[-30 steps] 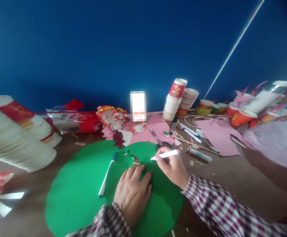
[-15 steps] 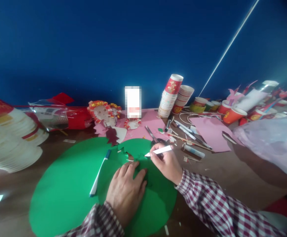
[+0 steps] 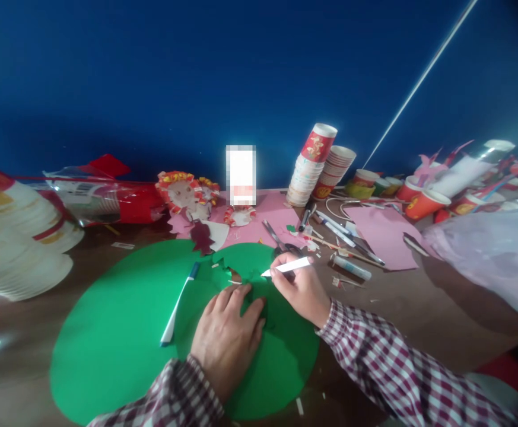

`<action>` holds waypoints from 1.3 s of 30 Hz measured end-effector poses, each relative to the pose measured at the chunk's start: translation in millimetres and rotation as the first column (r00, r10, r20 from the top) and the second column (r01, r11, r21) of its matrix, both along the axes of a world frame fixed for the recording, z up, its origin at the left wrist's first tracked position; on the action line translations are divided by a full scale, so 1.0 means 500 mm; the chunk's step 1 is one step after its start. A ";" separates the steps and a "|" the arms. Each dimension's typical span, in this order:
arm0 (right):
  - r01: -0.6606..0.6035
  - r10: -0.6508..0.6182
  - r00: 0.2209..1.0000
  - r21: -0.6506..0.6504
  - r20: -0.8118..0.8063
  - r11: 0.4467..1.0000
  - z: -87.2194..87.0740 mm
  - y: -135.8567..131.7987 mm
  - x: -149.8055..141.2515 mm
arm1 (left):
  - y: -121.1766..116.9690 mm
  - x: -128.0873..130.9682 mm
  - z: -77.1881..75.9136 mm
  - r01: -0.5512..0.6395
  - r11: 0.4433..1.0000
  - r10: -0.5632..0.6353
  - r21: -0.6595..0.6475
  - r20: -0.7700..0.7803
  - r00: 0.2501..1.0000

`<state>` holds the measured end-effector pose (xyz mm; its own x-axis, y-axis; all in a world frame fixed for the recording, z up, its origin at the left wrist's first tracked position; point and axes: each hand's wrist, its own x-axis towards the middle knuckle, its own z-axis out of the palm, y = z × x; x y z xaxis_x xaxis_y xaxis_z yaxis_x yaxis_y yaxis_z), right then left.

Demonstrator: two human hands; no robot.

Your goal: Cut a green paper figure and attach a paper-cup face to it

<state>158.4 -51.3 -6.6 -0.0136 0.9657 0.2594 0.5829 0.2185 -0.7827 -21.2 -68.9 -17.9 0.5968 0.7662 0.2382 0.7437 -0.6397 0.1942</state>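
My left hand (image 3: 228,335) lies flat with its fingers stretched on a round sheet of green paper (image 3: 285,373), near a ragged cut-out along its upper part. Pinched in my right hand (image 3: 298,293) is a white marker (image 3: 289,266), its tip at the green paper just beyond my left fingertips. A larger green paper sheet (image 3: 102,332) spreads out under and to the left of the round one. On it rests a white pen with a blue cap (image 3: 179,305). Dark-handled scissors (image 3: 278,237) lie just behind my right hand, partly hidden by it.
Leaning stacks of paper cups (image 3: 308,172) stand at the back. Pink paper (image 3: 381,234), several pens (image 3: 336,230) and a glue stick (image 3: 351,267) lie to the right, with a pale plastic bag (image 3: 485,255) beyond. Stacked white paper cups or bowls (image 3: 22,255) lean at the left.
The view has shifted slightly. My left hand still lies on the green paper, and the marker in my right hand stays at nearly the same spot.
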 end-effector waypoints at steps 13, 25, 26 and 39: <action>-0.003 0.003 1.000 0.008 0.013 1.000 -0.007 0.003 0.001 | 0.001 0.001 0.002 -0.011 1.000 0.011 -0.018 -0.011 1.000; -0.003 0.003 1.000 0.006 0.028 1.000 -0.007 0.003 0.001 | -0.001 0.000 0.004 -0.009 1.000 0.009 -0.005 -0.016 1.000; -0.002 0.002 1.000 0.007 0.031 1.000 -0.008 0.004 0.002 | -0.001 0.000 0.004 -0.009 1.000 0.009 -0.004 -0.014 1.000; 0.000 -0.002 0.998 0.026 0.055 1.000 -0.005 0.002 0.001 | 0.000 0.000 0.002 -0.011 1.000 0.011 -0.007 -0.022 1.000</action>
